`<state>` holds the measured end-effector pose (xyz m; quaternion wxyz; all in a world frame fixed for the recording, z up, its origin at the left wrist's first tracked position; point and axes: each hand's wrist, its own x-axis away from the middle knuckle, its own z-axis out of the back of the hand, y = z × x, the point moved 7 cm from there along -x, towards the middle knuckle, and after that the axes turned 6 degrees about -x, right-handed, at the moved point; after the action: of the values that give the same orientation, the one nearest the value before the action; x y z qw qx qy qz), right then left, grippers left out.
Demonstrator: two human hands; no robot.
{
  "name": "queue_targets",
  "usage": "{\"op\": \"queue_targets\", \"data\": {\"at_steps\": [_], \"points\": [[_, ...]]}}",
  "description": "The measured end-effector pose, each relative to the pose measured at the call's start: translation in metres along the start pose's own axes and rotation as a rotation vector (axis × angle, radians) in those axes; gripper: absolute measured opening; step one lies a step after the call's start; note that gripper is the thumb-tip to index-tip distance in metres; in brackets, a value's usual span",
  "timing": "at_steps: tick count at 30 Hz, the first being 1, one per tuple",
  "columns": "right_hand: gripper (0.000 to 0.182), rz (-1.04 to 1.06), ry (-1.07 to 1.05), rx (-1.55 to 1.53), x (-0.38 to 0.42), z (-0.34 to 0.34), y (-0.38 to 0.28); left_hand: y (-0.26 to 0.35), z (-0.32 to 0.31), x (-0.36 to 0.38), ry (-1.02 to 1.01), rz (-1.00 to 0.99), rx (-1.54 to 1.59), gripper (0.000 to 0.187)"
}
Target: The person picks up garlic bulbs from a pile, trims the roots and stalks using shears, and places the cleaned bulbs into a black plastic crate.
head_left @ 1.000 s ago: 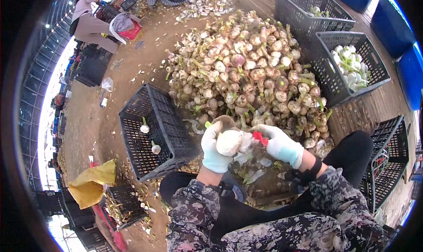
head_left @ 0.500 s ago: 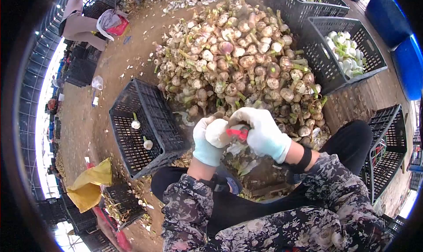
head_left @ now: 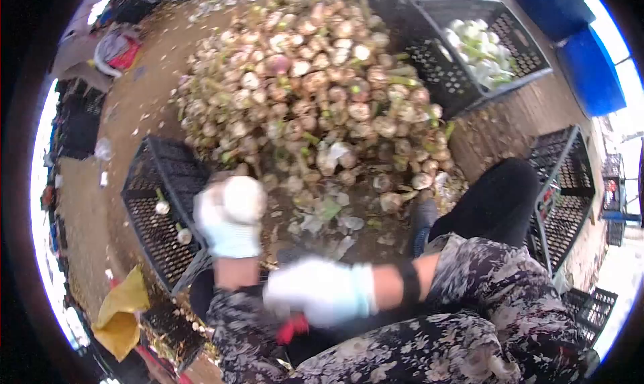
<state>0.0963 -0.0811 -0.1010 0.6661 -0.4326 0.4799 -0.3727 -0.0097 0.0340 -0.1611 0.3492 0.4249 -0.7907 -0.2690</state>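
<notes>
My left hand, in a white glove with a pale blue cuff, is closed around a whitish garlic bulb beside the near edge of a black crate. Two garlic bulbs with green stems show inside that crate. My right hand, gloved the same way and smeared by motion, is low in front of my body. From under its fingers sticks a small red tool; its working end is hidden. A large garlic pile lies beyond both hands.
A black crate holding white trimmed garlic stands at the back right. Blue barrels are behind it. Another black crate stands right of my knee. A yellow sack lies at the lower left. Peelings litter the floor.
My hands have separated. The left has moved left with the garlic bulb, towards the crate; the right has dropped down and left with the red tool. The whole view has shifted.
</notes>
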Motion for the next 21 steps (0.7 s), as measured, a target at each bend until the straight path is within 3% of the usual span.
{"op": "queue_targets", "data": {"at_steps": [2, 3, 4, 5, 6, 7, 8, 9, 10, 11, 12, 13, 14, 15, 16, 17, 18, 19, 21], "points": [[0.018, -0.326, -0.439, 0.074, 0.033, -0.038, 0.040, 0.084, 0.050, 0.010, 0.689, -0.414, -0.313, 0.025], [0.025, -0.540, -0.412, 0.219, 0.039, 0.000, 0.072, 0.129, 0.078, 0.023, 0.854, -0.668, -0.426, 0.033], [0.022, -0.771, -0.398, 0.312, 0.052, 0.034, 0.109, 0.160, 0.059, 0.056, 1.034, -0.853, -0.766, 0.037], [0.023, -0.863, -0.235, 0.681, 0.060, 0.076, 0.124, 0.171, 0.044, 0.076, 1.212, -0.939, -0.918, 0.047], [0.023, -0.891, -0.155, 0.868, 0.071, 0.110, 0.139, 0.167, 0.030, 0.075, 1.266, -0.926, -1.084, 0.046], [0.022, -1.094, -0.192, 0.955, 0.089, 0.136, 0.161, 0.161, 0.017, 0.074, 1.320, -0.906, -1.254, 0.045], [0.021, -1.057, -0.117, 1.005, 0.123, 0.155, 0.211, 0.146, 0.017, 0.056, 1.071, -0.775, -1.261, 0.043], [0.020, -1.100, -0.092, 1.013, 0.149, 0.165, 0.234, 0.138, 0.008, 0.040, 0.827, -0.897, -1.706, 0.037], [0.021, -1.217, -0.245, 0.920, 0.170, 0.162, 0.255, 0.119, 0.001, 0.031, 0.531, -1.092, -2.070, 0.031], [0.022, -1.194, -0.486, 1.111, 0.192, 0.152, 0.276, 0.105, -0.008, 0.022, 0.483, -0.900, -1.639, 0.028], [0.023, -1.178, -0.519, 1.212, 0.202, 0.146, 0.283, 0.092, -0.008, 0.011, 0.573, -0.619, -1.076, 0.025], [0.024, -1.168, -0.437, 1.273, 0.214, 0.142, 0.283, 0.085, -0.041, 0.015, 0.335, -0.971, -1.892, 0.021], [0.025, -1.145, -0.342, 1.336, 0.219, 0.140, 0.290, 0.081, -0.046, 0.015, 0.400, -0.881, -1.742, 0.022], [0.026, -1.112, -0.261, 1.383, 0.225, 0.141, 0.304, 0.075, -0.038, 0.007, 0.366, -0.566, -1.094, 0.029], [0.027, -1.058, -0.244, 1.431, 0.232, 0.149, 0.329, 0.068, -0.023, 0.000, 0.391, -0.538, -1.174, 0.032], [0.023, -0.907, -0.430, 1.309, 0.183, 0.146, 0.271, 0.061, -0.009, -0.007, 0.414, -0.508, -1.254, 0.036], [0.020, -0.882, -0.617, 1.288, 0.211, 0.165, 0.319, 0.044, 0.001, -0.006, 0.432, -0.413, -0.967, 0.041], [0.024, -0.848, -0.476, 1.139, 0.189, 0.177, 0.288, 0.038, 0.001, -0.011, 0.304, -0.344, -0.809, 0.043], [0.028, -1.041, -0.662, 0.985, 0.175, 0.190, 0.282, 0.030, 0.000, -0.010, 0.305, -0.215, -0.608, 0.042]]}}
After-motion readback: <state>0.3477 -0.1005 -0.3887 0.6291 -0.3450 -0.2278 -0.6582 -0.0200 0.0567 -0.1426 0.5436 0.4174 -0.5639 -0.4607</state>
